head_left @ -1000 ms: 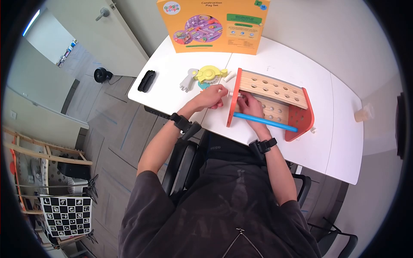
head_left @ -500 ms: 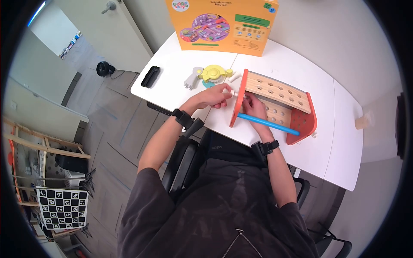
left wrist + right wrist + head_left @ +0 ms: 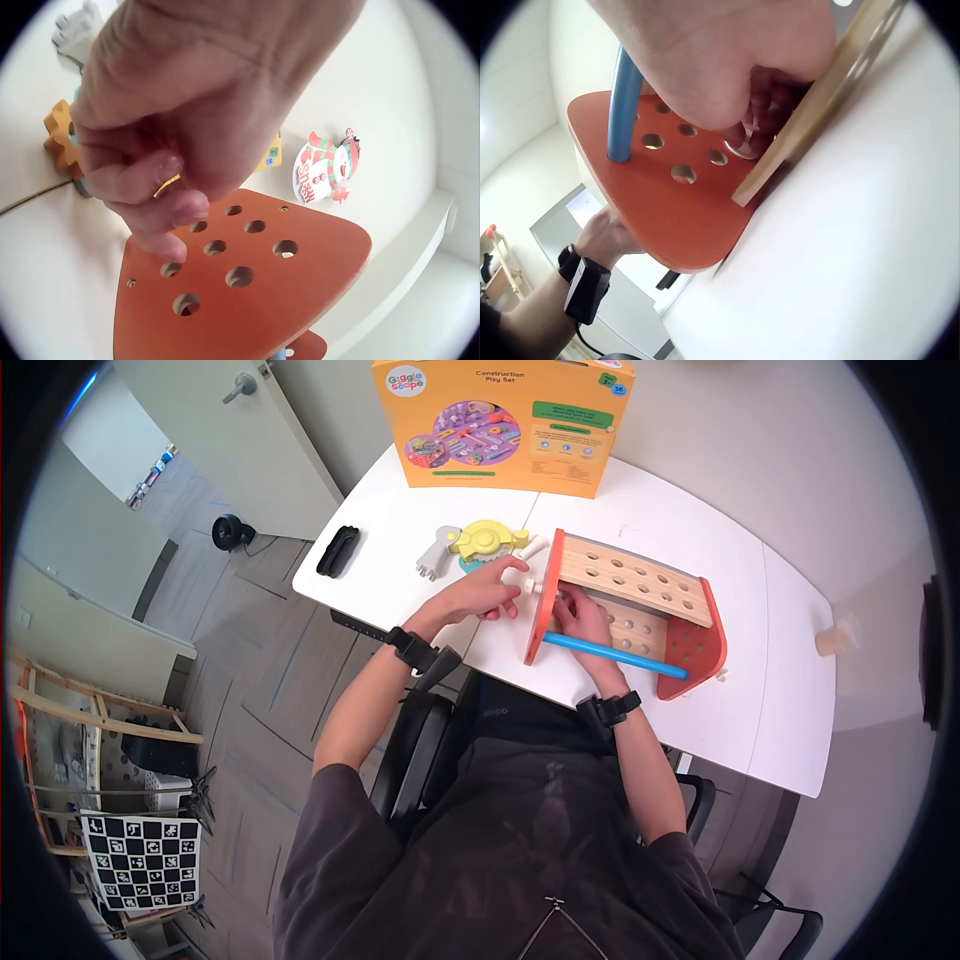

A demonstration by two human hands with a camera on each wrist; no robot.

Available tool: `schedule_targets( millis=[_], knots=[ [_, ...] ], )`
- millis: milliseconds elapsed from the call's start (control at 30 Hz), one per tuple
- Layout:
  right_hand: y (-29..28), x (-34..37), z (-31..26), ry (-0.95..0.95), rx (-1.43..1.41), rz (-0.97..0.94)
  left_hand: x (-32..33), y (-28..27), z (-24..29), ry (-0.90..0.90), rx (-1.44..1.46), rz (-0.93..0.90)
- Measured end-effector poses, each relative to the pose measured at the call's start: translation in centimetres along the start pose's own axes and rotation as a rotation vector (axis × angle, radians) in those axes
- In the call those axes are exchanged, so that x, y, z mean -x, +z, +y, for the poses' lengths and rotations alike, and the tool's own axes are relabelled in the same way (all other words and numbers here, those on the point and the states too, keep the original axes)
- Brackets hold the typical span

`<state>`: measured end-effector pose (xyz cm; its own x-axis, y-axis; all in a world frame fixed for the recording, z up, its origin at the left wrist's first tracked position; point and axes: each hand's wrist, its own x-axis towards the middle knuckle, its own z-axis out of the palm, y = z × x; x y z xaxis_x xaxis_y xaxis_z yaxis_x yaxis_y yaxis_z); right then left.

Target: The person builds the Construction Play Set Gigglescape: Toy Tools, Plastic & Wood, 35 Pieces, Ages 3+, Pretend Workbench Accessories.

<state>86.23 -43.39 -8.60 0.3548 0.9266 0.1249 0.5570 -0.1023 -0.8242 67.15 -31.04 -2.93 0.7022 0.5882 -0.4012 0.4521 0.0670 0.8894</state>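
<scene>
The orange-red end panel [image 3: 545, 595] of a wooden toy toolbox stands between the two hands. A white toy bolt [image 3: 533, 587] sticks out of its outer face. My left hand [image 3: 482, 592] is beside the bolt, index finger and lower fingers spread apart on either side of it; in the left wrist view the bolt is hidden. Inside the toolbox, below the holed wooden top board [image 3: 630, 575], my right hand [image 3: 585, 618] pinches a white round nut [image 3: 741, 150] against the panel's inner face. The fingers largely cover it.
A blue rod handle [image 3: 615, 650] spans the toolbox's front. Behind the left hand lie a yellow toy saw [image 3: 487, 538] with a grey piece [image 3: 435, 555] and a white bolt [image 3: 535, 547]. A black case [image 3: 338, 552], an orange box [image 3: 500, 435] and a cup [image 3: 838, 637] stand around the white table.
The left fingers, close on the bolt a second ago, have spread apart around it. The right hand stays inside the toolbox at the panel. The head view has shifted slightly.
</scene>
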Motion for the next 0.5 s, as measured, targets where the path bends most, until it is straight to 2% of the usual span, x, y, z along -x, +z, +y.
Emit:
schedule_targets(
  millis=[133,233,333,500],
  knots=[
    [-0.3,0.0,-0.5,0.012,0.003,-0.007,-1.7,-0.4,-0.2,-0.147,0.069,-0.03],
    [-0.3,0.0,-0.3,0.0,-0.018,0.011,-2.8,0.4,-0.6,-0.125,0.008,-0.038],
    [-0.4,-0.1,-0.3,-0.006,-0.011,0.005,-1.8,0.0,-0.7,0.067,0.056,-0.032],
    [-0.6,-0.1,-0.2,-0.012,0.0,0.004,-1.5,-0.4,0.4,-0.017,0.005,0.068]
  ],
)
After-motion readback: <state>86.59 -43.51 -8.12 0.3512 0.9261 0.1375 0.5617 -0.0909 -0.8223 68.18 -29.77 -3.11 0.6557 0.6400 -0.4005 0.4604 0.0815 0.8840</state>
